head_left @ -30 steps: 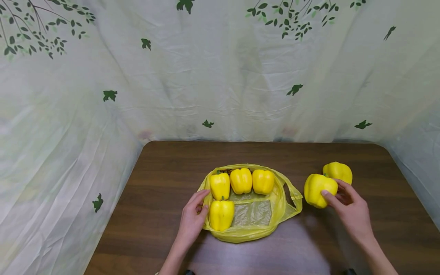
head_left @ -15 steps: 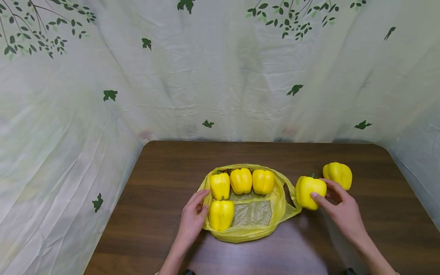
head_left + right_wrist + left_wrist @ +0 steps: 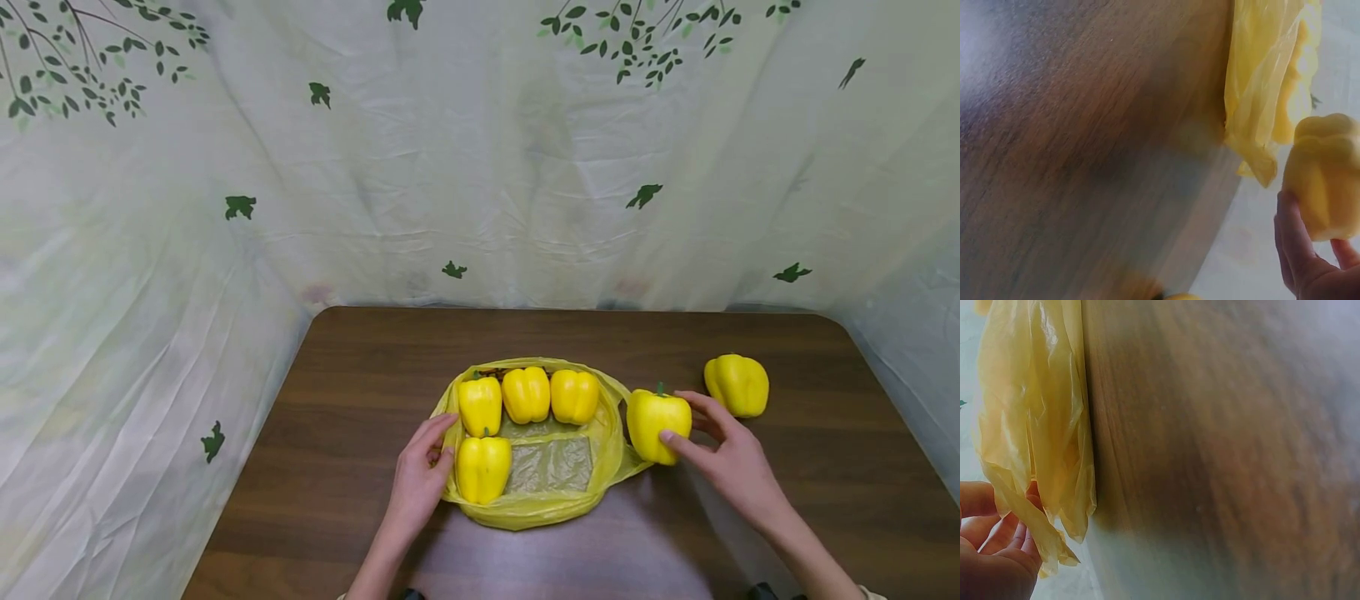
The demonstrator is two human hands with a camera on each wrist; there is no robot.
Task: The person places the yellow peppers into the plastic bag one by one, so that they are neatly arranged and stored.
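Note:
My right hand (image 3: 731,458) grips a yellow bell pepper (image 3: 654,427), stem up, at the right edge of a yellow plastic bag (image 3: 551,510). In the right wrist view the held pepper (image 3: 1325,181) is above the table, with fingers (image 3: 1297,234) and thumb around it. Several more yellow bell peppers sit inside the open bag: three along its back and one pepper (image 3: 483,471) at its front left. My left hand (image 3: 422,467) holds the bag's left rim. The left wrist view has its fingers curled at the thin plastic (image 3: 1035,512).
One loose yellow pepper (image 3: 737,385) lies on the brown wooden table (image 3: 375,350), behind my right hand. A pale curtain (image 3: 487,167) with a leaf pattern hangs behind the table and at both sides.
My right hand has carried its pepper left, from beside the loose pepper to the bag's right edge. The left hand and the bag stay where they were.

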